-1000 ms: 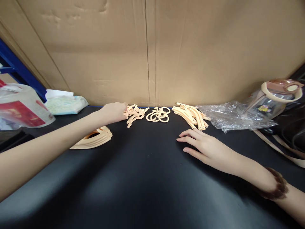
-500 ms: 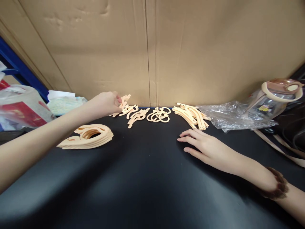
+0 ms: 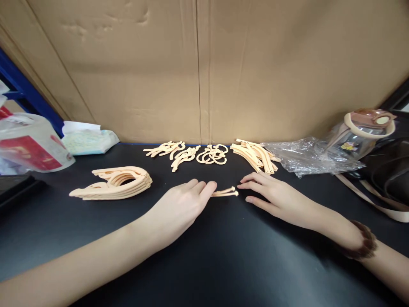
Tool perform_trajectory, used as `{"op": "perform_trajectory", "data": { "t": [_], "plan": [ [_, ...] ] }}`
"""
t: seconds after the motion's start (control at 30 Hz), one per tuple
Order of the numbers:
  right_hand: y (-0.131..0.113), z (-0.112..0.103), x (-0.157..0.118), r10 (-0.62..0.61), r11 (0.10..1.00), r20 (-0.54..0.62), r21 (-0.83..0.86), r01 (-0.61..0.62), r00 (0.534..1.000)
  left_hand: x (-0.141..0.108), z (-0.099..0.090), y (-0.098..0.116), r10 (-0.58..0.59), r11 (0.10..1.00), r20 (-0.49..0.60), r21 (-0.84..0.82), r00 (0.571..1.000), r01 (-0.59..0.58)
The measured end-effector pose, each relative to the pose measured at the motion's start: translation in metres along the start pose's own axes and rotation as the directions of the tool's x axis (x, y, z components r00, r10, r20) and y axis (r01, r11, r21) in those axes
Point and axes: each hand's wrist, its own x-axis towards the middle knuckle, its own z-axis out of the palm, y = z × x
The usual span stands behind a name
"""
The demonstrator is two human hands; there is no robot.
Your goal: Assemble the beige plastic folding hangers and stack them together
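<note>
My left hand point(image 3: 187, 200) is closed on a cream plastic hanger part point(image 3: 226, 192); its two thin ends stick out toward the right, and the rest is hidden in the fingers. My right hand point(image 3: 266, 192) rests palm down on the black table with its fingers apart, holding nothing, close to those ends. Behind the hands lie piles of cream parts: curved pieces point(image 3: 166, 148), more curved pieces point(image 3: 185, 157), hooks point(image 3: 212, 154) and long curved arms point(image 3: 255, 155). A stack of folded cream hangers point(image 3: 140, 187) lies left of my left hand.
Clear plastic wrap point(image 3: 295, 155) and a clear bottle with a brown lid point(image 3: 358, 132) stand at the right beside a black bag point(image 3: 388, 170) with a strap. At the left are a tissue pack point(image 3: 89, 138) and a plastic tub point(image 3: 35, 145). A cardboard wall point(image 3: 143, 76) closes the back.
My left hand has moved from the back left pile toward the front and right, bringing one cream part near my right hand. The right hand has hardly moved.
</note>
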Motion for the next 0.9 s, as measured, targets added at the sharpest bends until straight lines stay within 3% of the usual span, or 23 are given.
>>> {"op": "perform_trajectory", "data": {
  "t": [0.17,0.37,0.47,0.7,0.9],
  "plan": [
    [0.003,0.000,0.003,0.009,0.998,-0.014,0.068,-0.008,1.000,-0.001,0.015,-0.006,0.114,0.992,-0.047,0.068,0.992,-0.110],
    [0.001,0.001,0.006,0.055,0.995,-0.040,0.082,-0.052,0.998,-0.009,0.024,-0.015,0.102,0.992,-0.148,-0.053,0.984,-0.110],
    [0.002,0.003,0.014,0.087,0.996,-0.069,-0.001,-0.087,0.994,-0.013,0.027,-0.016,0.095,0.992,-0.220,-0.066,0.971,-0.112],
    [0.014,0.002,0.067,0.211,0.950,-0.130,-0.205,-0.235,0.969,-0.012,0.027,-0.016,0.075,0.986,-0.284,-0.124,0.956,-0.115],
    [0.020,0.003,0.106,0.185,0.916,-0.133,-0.335,-0.220,0.974,-0.011,0.029,-0.016,0.102,0.993,-0.268,-0.036,0.958,-0.116]
  ]
}}
